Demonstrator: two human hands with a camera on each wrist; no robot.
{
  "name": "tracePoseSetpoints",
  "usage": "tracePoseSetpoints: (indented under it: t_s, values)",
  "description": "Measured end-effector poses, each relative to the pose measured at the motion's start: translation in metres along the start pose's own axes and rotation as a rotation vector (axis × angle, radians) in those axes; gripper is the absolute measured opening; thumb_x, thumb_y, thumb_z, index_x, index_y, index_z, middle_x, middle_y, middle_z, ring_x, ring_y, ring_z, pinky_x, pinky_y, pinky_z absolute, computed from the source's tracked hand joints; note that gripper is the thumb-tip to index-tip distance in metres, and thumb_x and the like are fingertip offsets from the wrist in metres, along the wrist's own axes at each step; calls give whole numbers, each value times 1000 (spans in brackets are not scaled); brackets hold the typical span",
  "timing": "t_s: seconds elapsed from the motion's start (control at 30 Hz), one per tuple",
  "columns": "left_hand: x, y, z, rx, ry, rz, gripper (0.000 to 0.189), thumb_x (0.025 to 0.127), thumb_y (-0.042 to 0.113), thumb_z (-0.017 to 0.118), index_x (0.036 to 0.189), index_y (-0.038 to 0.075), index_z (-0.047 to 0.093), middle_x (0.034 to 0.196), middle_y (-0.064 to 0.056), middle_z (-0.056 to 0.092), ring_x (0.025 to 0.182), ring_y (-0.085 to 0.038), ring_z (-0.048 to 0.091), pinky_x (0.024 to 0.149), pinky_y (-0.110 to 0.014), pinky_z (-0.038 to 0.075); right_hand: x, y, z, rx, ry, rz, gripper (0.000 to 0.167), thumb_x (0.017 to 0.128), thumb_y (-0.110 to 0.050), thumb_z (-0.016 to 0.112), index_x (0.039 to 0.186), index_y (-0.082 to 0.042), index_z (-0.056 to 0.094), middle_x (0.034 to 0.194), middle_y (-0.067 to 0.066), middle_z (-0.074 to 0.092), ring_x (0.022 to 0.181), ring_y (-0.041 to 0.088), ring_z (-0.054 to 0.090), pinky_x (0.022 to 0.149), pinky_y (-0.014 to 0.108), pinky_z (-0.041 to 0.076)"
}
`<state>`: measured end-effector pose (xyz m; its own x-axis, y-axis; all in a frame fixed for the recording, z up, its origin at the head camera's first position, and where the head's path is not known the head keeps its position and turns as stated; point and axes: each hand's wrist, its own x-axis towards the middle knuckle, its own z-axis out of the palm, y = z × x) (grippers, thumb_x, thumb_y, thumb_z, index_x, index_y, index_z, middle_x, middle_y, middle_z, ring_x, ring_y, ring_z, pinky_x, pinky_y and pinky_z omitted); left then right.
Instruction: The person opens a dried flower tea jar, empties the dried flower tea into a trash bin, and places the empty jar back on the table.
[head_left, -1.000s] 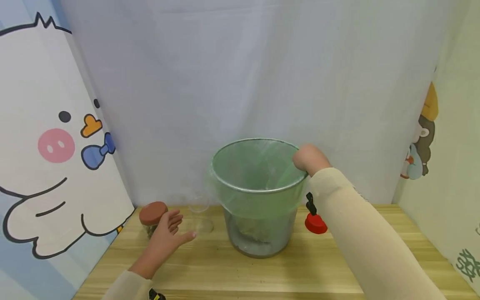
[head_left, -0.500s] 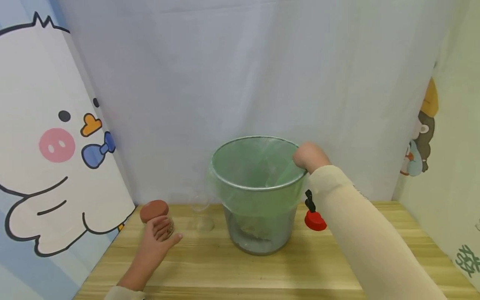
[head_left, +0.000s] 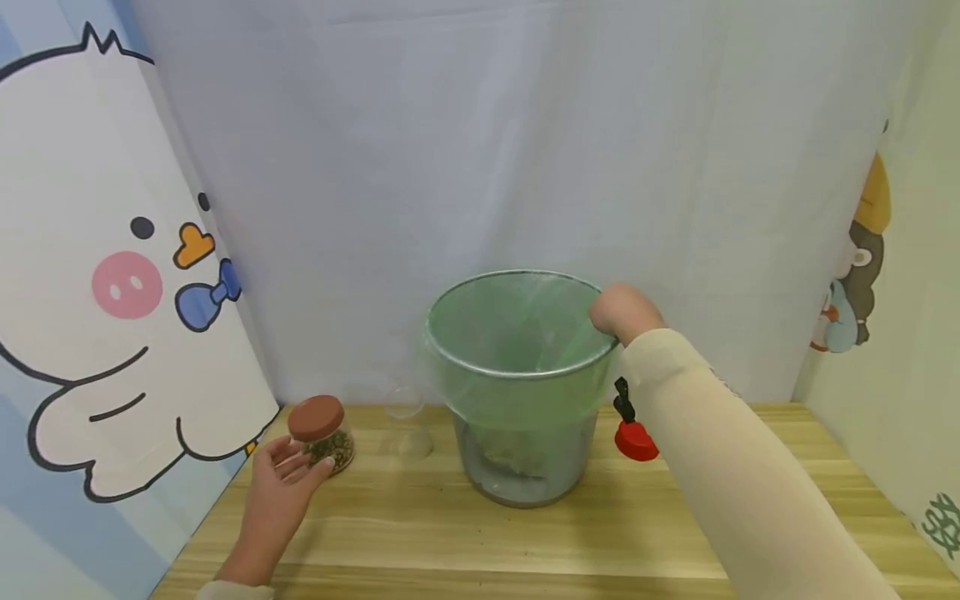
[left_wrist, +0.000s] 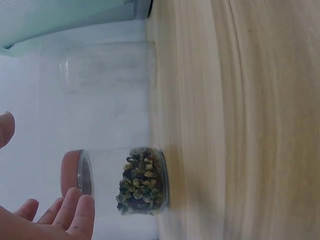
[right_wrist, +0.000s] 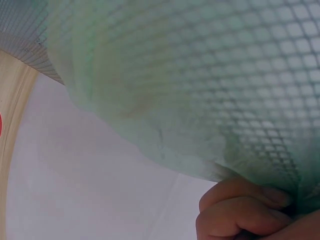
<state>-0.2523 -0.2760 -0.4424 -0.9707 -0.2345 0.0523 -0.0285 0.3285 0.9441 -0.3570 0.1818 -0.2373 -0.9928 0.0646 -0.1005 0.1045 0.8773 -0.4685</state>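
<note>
My left hand (head_left: 279, 487) is beside a clear jar (head_left: 333, 446) with a reddish-brown lid (head_left: 316, 417). Its fingers are loosely spread toward the jar and hold nothing. In the left wrist view, dried greenish buds (left_wrist: 142, 182) fill the lower part of the jar, and the fingertips overlap the lid. A mesh waste bin (head_left: 521, 492) stands upright at the middle of the table, lined with a thin green bag (head_left: 517, 408) folded over its rim. At the bin's right rim, my right hand (head_left: 624, 312) grips the bag edge with curled fingers (right_wrist: 240, 210).
An empty clear glass vessel (head_left: 412, 437) stands between the jar and the bin. Right of the bin lies a red object (head_left: 636, 442) with a black handle, partly covered by the right sleeve. A white curtain (head_left: 450, 167) closes off the back of the wooden table (head_left: 420, 542).
My left hand has moved left across the front of the jar, uncovering the buds inside it. The right hand keeps its hold on the bin's rim.
</note>
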Motion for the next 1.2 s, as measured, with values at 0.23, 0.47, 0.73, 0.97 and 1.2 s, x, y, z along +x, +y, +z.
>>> tracePoseSetpoints:
  t_s: [0.23, 0.47, 0.73, 0.97, 1.2]
  values:
    - [9, -8, -3, -5, 43, -39, 107, 95, 42, 75, 162, 2, 2, 162, -28, 17, 147, -43, 28, 118, -53, 29, -2, 1, -3, 20, 3, 23, 31, 102, -5, 34, 88, 0, 61, 93, 16, 57, 74, 22, 55, 69, 32, 52]
    - [23, -18, -5, 50, 39, -70, 112, 95, 44, 75, 162, 2, -3, 164, -30, 10, 151, -46, 17, 121, -55, 21, -2, 2, -2, -1, 2, 17, 33, 102, -5, 32, 96, 4, 63, 102, 20, 59, 77, 25, 54, 70, 34, 51]
    - [38, -29, -5, 53, 30, -63, 114, 94, 44, 76, 163, 4, -6, 166, -30, 7, 153, -45, 15, 121, -57, 21, 0, 5, 0, -1, -2, 10, 35, 103, -5, 32, 103, 9, 64, 109, 23, 58, 78, 26, 50, 71, 35, 48]
    - [47, -34, -1, 56, 33, -23, 116, 94, 43, 77, 164, 7, -9, 168, -27, 5, 154, -43, 14, 121, -55, 21, 1, 5, 2, -12, 2, 10, 34, 102, -5, 32, 99, 7, 64, 108, 22, 59, 76, 25, 52, 70, 34, 49]
    - [53, -32, 2, 106, 24, -74, 119, 94, 45, 76, 163, 7, -13, 166, -31, 5, 152, -47, 17, 117, -63, 25, 5, 1, 1, -56, -4, -4, 36, 104, -7, 31, 104, 9, 64, 116, 25, 59, 82, 28, 52, 75, 37, 49]
